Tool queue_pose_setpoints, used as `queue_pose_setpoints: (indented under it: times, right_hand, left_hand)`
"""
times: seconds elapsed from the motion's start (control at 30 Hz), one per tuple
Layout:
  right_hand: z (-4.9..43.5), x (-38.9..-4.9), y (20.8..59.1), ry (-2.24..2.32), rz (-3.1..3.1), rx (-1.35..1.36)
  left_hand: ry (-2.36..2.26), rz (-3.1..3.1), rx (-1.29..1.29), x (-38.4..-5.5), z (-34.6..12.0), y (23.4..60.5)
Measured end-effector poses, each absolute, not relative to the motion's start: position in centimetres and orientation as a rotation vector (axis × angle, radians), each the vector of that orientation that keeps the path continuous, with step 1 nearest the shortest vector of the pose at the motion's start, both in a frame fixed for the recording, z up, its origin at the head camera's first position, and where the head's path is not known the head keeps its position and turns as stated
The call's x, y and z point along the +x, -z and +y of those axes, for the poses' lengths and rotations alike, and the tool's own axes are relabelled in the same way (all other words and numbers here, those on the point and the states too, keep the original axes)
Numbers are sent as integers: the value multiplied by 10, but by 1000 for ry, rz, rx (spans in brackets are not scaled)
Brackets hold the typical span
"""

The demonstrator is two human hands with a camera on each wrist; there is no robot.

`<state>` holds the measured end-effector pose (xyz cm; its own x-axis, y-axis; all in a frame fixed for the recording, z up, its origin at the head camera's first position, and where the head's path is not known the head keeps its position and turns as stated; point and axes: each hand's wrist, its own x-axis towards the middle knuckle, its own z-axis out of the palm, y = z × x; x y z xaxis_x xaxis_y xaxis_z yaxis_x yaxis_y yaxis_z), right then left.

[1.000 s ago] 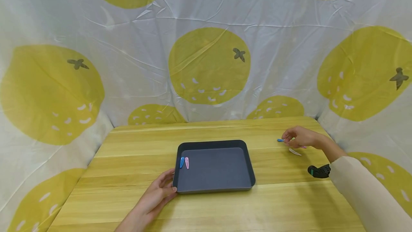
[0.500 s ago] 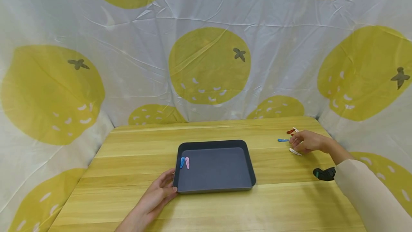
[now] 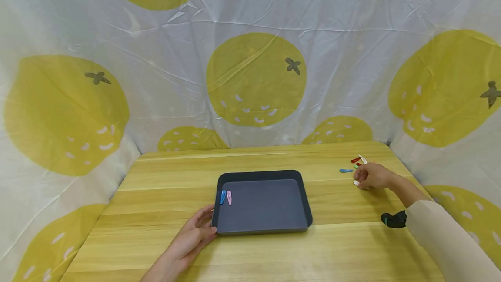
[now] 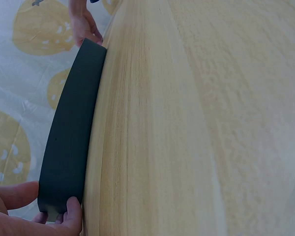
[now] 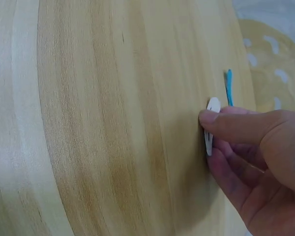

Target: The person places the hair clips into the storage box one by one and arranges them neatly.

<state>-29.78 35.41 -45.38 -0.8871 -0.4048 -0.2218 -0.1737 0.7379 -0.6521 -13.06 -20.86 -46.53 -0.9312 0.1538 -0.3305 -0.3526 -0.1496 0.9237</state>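
At the right of the head view, we see a white hair clip [image 5: 208, 141] pinched between the thumb and fingers of the right hand [image 3: 373, 176]. Above it we find a blue clip [image 3: 346, 170] and a red clip [image 3: 355, 160]. At lower centre, the left hand [image 3: 189, 239] grips the lower-left corner of a dark tray [image 3: 266, 208], inside which a pink clip [image 3: 229, 198] lies beside a second blue clip [image 3: 223, 197].

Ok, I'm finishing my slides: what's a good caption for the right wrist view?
The right hand pinches a white hair clip at a wooden table, a blue clip beyond.
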Motion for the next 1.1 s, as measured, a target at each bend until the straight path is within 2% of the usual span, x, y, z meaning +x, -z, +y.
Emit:
queue_pose_setpoints:
  times: [0.33,0.8,1.1]
  right_hand:
    - [350,-295,457,927,2599,-559]
    - [351,-298,456,1203,2402,-384]
    - [322,-303,444,1386,2284,-349]
  left_hand:
    - [-2158,1792,-229,-129,-210,466]
    - [-2147,1777,-213,-130,-209,467]
    - [-2154,1772,-219,-129,-209,465]
